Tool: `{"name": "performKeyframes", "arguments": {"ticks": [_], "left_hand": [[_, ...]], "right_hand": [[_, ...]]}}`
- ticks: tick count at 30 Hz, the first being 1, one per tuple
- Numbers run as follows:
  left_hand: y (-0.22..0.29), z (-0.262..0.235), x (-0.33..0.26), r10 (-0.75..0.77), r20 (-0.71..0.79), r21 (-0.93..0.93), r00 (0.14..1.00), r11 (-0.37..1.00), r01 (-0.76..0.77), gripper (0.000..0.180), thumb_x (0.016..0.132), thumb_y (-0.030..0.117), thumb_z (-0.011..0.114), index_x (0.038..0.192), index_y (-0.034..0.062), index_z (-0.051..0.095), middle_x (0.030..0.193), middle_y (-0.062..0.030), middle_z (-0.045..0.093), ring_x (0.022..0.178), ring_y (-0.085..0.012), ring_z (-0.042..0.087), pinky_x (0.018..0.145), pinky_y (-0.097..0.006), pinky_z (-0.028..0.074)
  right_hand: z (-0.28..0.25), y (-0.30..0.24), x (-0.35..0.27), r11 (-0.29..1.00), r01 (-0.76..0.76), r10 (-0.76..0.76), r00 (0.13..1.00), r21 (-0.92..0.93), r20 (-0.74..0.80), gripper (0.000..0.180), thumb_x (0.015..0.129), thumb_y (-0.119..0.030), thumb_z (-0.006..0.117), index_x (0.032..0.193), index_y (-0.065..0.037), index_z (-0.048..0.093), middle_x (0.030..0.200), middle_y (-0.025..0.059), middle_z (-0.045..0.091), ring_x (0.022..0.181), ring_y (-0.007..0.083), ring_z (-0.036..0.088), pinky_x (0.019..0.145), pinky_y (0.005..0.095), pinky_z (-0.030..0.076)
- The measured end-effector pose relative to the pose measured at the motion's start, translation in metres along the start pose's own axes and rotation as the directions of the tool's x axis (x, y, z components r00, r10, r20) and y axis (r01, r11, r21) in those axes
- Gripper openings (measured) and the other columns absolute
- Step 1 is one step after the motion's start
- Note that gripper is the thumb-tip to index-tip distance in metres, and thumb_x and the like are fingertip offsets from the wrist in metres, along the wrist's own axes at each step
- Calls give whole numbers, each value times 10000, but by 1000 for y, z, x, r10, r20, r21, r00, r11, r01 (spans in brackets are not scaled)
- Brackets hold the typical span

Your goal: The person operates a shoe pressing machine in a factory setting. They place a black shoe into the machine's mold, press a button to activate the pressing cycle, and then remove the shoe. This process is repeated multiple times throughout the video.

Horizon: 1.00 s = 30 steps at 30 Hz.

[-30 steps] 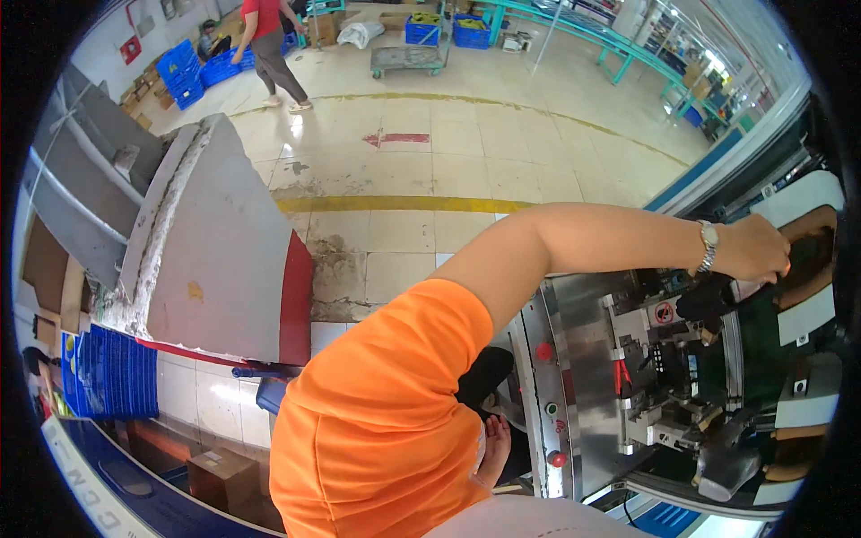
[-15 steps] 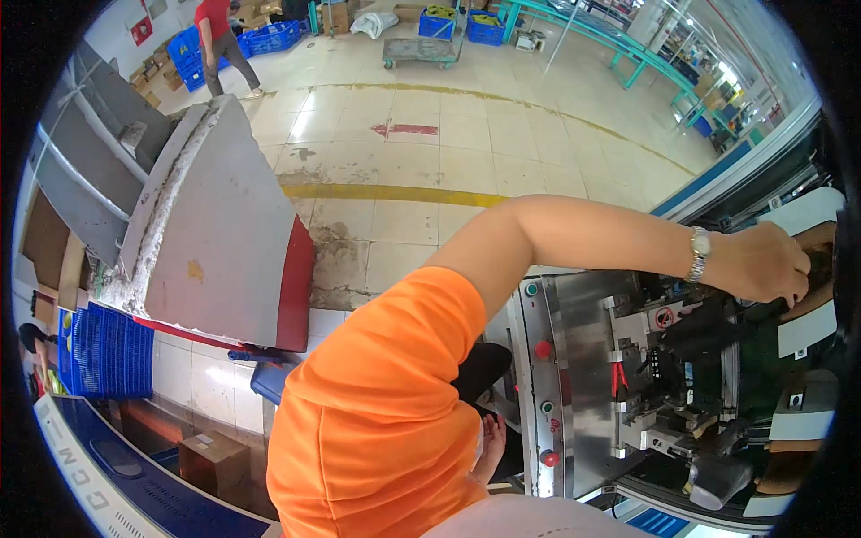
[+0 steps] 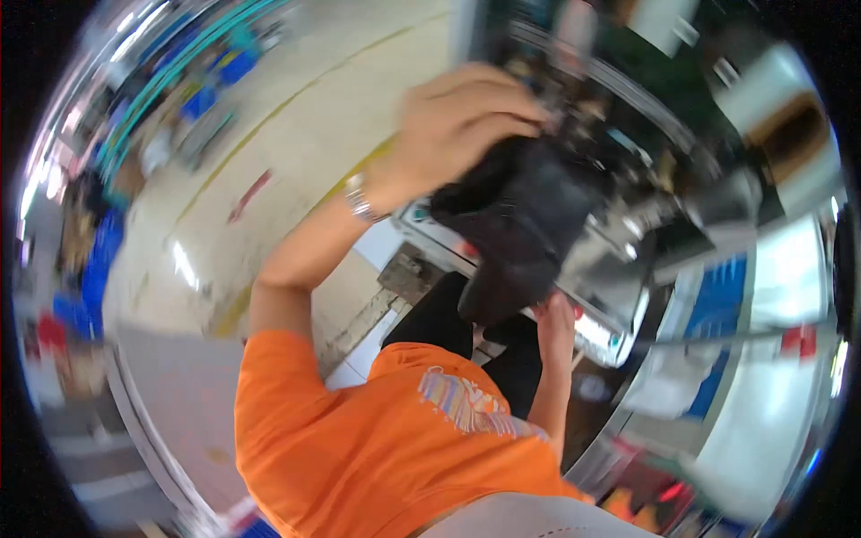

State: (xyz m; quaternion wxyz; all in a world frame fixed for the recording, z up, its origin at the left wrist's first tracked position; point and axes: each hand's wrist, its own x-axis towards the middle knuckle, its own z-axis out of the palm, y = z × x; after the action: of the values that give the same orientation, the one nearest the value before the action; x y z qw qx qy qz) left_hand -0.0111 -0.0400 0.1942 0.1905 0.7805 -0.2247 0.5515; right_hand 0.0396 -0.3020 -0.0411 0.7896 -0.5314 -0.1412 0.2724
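Your left hand (image 3: 462,125) is raised near the top centre of the view, fingers curled down over the upper end of a black shoe upper (image 3: 525,224); the hand is closed on it. A metal-banded wristwatch (image 3: 359,197) sits on that wrist. Your right hand (image 3: 556,327) lies lower, just under the black piece, with its fingers extended upward and fingertips touching or very nearly touching the lower edge; motion blur prevents telling whether this hand grips anything.

The black shoe upper is a dark, matt, soft-looking piece, broad at the top where your left hand holds it and narrowing toward a rounded lower end. It hangs tilted, its lower end pointing toward your body. Its surface shows folds and no distinct markings; finer detail is lost to blur.

The piece is held in the air in front of a grey metal machine (image 3: 628,206), whose shiny panels and brackets fill the upper right. A small red part (image 3: 468,249) shows on the machine front just left of the black piece. Your orange shirt (image 3: 377,439) occupies the lower centre, with dark trousers (image 3: 439,318) above it. A pale factory floor (image 3: 269,179) with a yellow line (image 3: 238,309) spreads to the left, and blue crates (image 3: 99,260) stand blurred at the far left edge.
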Motion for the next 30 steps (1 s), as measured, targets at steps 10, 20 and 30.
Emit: {"name": "performKeyframes", "arguments": {"ticks": [10,20,30], "left_hand": [[13,85,-11,-125,-95,-334,988,939,87,232,633,-166,567,799,-7,592,814,-130,582,714,-190,580,547,-223,501],[63,157,-6,42,116,-486,992,873,20,210,602,-64,657,781,37,615,755,-81,588,666,-202,562,583,-277,452],[120,224,33,163,571,-508,805,840,190,91,658,63,646,735,39,604,619,-63,526,498,-144,513,478,-246,400]], "right_hand": [[-3,-83,-24,917,361,-380,920,-170,-100,432,874,-318,453,1134,28,452,1070,129,531,990,183,498,860,300,381],[-20,-113,-90,506,252,-805,480,-825,-348,287,740,-13,558,1025,-13,529,1018,128,540,948,231,512,820,305,383],[-23,-91,-103,313,157,-857,472,-937,-207,888,627,-217,731,1301,-5,193,1317,227,278,1207,343,311,979,408,264]]}}
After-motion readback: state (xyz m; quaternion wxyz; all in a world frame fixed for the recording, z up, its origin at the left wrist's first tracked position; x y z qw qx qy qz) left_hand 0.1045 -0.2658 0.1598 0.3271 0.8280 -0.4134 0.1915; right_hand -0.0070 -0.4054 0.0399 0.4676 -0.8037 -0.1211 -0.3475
